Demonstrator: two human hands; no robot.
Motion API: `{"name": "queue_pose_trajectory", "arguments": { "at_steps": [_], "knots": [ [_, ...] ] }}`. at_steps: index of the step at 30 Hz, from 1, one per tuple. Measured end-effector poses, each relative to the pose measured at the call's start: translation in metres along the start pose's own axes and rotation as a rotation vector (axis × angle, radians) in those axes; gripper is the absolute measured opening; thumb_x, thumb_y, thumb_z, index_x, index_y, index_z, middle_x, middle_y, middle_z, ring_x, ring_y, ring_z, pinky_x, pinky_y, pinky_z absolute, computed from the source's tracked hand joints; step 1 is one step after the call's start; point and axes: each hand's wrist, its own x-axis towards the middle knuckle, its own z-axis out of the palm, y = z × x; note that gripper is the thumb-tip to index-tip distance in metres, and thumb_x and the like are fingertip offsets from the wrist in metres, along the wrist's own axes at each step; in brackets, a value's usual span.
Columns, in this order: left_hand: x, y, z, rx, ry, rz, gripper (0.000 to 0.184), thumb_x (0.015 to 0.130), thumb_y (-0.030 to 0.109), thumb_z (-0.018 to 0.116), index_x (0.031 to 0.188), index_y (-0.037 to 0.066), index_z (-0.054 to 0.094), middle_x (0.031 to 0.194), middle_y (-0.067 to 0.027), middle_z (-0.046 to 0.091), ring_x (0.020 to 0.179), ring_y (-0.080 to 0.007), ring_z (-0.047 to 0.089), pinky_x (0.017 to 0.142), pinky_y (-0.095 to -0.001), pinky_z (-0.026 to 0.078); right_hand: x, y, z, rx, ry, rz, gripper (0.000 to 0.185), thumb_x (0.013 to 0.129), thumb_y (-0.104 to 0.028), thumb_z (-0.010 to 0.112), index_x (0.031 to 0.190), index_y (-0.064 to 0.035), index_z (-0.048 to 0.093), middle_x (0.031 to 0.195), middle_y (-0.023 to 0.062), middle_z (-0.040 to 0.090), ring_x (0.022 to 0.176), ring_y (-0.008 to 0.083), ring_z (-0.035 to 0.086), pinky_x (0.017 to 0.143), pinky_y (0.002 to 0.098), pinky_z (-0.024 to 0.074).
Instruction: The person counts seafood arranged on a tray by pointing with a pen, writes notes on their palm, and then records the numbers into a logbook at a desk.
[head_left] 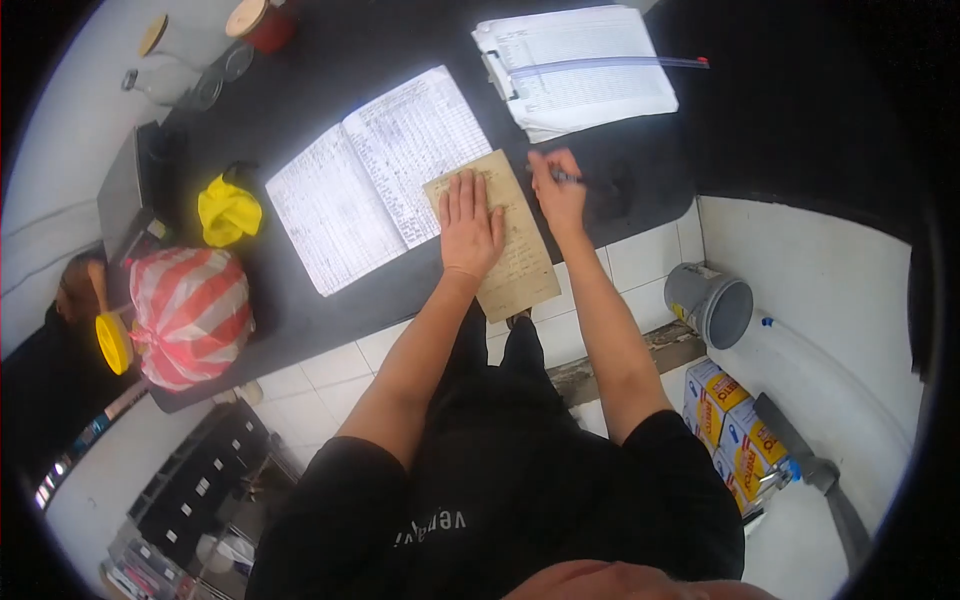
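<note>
My left hand (468,232) lies flat, fingers stretched out, on a tan sheet of paper (524,268) with handwriting on it. That sheet overlaps the right edge of an open notebook (330,205) filled with written columns, and its lower end sticks out past the counter's edge. Just right of the sheet, my right hand (560,195) is closed around a dark pen (566,178), held above the black counter. The pen's tip is hard to make out.
A clipboard with printed sheets (590,95) and a clear ruler (610,63) lies at the back. Leftward are a yellow cloth (228,212), a red-striped plastic bag (190,310) and a glass bottle (165,85). A grey bucket (725,310) and yellow boxes (735,425) stand lower right.
</note>
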Motion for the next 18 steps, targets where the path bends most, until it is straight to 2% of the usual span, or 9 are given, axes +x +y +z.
{"name": "queue_pose_trajectory", "arguments": {
  "at_steps": [3,7,9,10,11,12,14,17,18],
  "knots": [
    [0.000,0.003,-0.001,0.033,0.006,0.000,0.060,0.094,0.030,0.045,0.141,-0.004,0.034,0.148,-0.0202,0.033,0.140,-0.0367,0.024,0.114,-0.0497,0.017,-0.068,-0.004,-0.050,-0.037,0.071,-0.069,0.023,0.085,-0.022,0.071,0.095,-0.0040,0.061,0.077,0.0058,0.064,0.070,0.0129,0.062,0.065,0.0250,0.0469],
    [-0.001,0.005,-0.002,0.052,0.018,0.029,0.060,0.094,0.030,0.045,0.141,-0.004,0.034,0.147,-0.0210,0.033,0.140,-0.0382,0.024,0.114,-0.0500,0.017,-0.169,0.044,-0.141,-0.423,0.225,-0.275,0.032,0.080,0.002,0.070,0.110,-0.0045,0.059,0.102,0.0129,0.065,0.095,0.0248,0.063,0.078,0.0306,0.0502],
    [-0.002,0.005,-0.001,0.062,0.030,0.044,0.060,0.094,0.030,0.045,0.141,-0.005,0.034,0.147,-0.0211,0.033,0.140,-0.0382,0.024,0.114,-0.0501,0.017,-0.226,0.064,-0.190,-0.602,0.264,-0.145,0.035,0.079,0.007,0.069,0.111,-0.0056,0.059,0.105,0.0142,0.064,0.096,0.0282,0.062,0.080,0.0346,0.0512],
    [-0.002,0.006,-0.001,0.073,0.038,0.050,0.060,0.094,0.030,0.045,0.141,-0.005,0.034,0.147,-0.0212,0.033,0.140,-0.0381,0.024,0.114,-0.0502,0.017,-0.258,0.116,-0.222,-0.542,0.322,-0.083,0.032,0.080,0.003,0.069,0.110,-0.0062,0.059,0.097,0.0163,0.066,0.088,0.0315,0.064,0.076,0.0365,0.0519],
    [-0.002,0.007,0.000,0.085,0.040,0.050,0.059,0.094,0.030,0.044,0.141,-0.005,0.034,0.147,-0.0225,0.033,0.139,-0.0383,0.025,0.114,-0.0501,0.017,-0.282,0.096,-0.237,-0.709,0.316,-0.048,0.020,0.086,-0.007,0.066,0.105,-0.0058,0.060,0.088,0.0184,0.066,0.079,0.0347,0.065,0.070,0.0394,0.0516],
    [-0.004,0.006,-0.001,0.080,0.035,0.077,0.059,0.094,0.030,0.044,0.141,-0.005,0.034,0.147,-0.0225,0.033,0.139,-0.0383,0.025,0.114,-0.0501,0.017,-0.307,0.099,-0.252,-0.706,0.344,-0.038,0.020,0.086,-0.007,0.066,0.105,-0.0058,0.060,0.088,0.0184,0.066,0.079,0.0347,0.065,0.070,0.0394,0.0516],
    [-0.004,0.007,0.000,0.087,0.050,0.062,0.058,0.094,0.029,0.045,0.140,-0.006,0.036,0.146,-0.0240,0.035,0.139,-0.0383,0.027,0.114,-0.0502,0.018,-0.354,0.125,-0.292,-0.791,0.162,0.536,0.015,0.092,-0.018,0.060,0.101,-0.0060,0.062,0.086,0.0195,0.065,0.075,0.0356,0.064,0.064,0.0427,0.0498],
    [-0.008,-0.019,0.025,0.144,0.118,0.185,0.055,0.095,0.027,0.046,0.138,-0.006,0.037,0.144,-0.0244,0.037,0.136,-0.0386,0.033,0.113,-0.0505,0.022,-0.432,0.206,-0.321,-0.877,0.200,0.577,0.024,0.086,-0.005,0.058,0.109,-0.0097,0.065,0.086,0.0118,0.069,0.075,0.0268,0.067,0.065,0.0356,0.0527],
    [-0.007,-0.018,0.025,0.252,0.097,0.202,0.056,0.098,0.031,0.044,0.140,-0.005,0.035,0.143,-0.0239,0.039,0.134,-0.0386,0.035,0.113,-0.0507,0.023,-0.451,0.220,-0.326,-0.699,0.149,0.717,0.026,0.084,-0.005,0.059,0.109,-0.0102,0.065,0.085,0.0109,0.069,0.075,0.0260,0.067,0.064,0.0365,0.0529]
  ]
}}
